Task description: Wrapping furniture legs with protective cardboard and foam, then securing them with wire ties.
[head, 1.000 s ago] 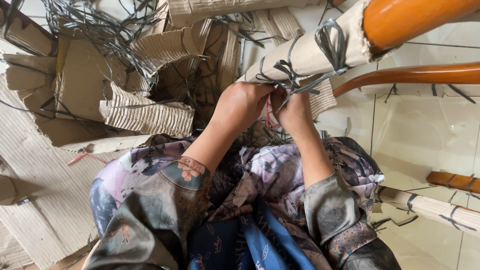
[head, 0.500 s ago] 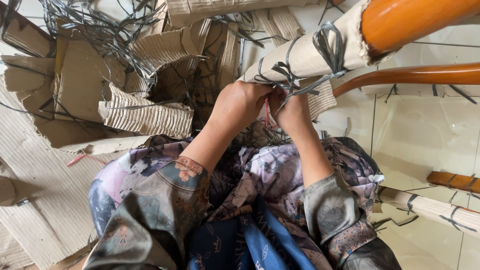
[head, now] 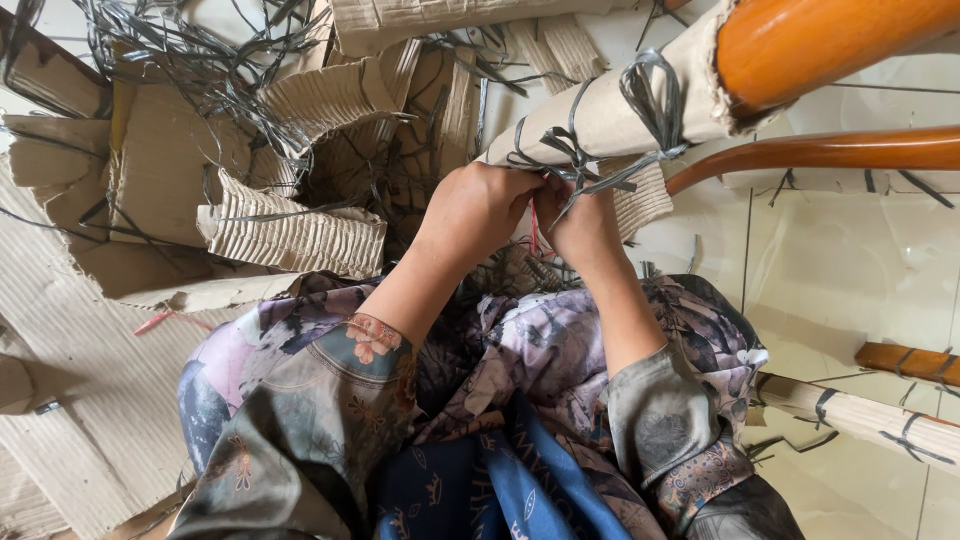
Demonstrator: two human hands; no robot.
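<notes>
Hands meet under the wrapped leg (head: pixel 610 115): left hand (head: pixel 475 210) and right hand (head: pixel 580 225) pinch grey straps (head: pixel 560 165) at their 12 o'clock.

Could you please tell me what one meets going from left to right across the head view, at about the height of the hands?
Torn corrugated cardboard → left hand → right hand → grey strapping around the cardboard-wrapped wooden leg → tiled floor.
</notes>
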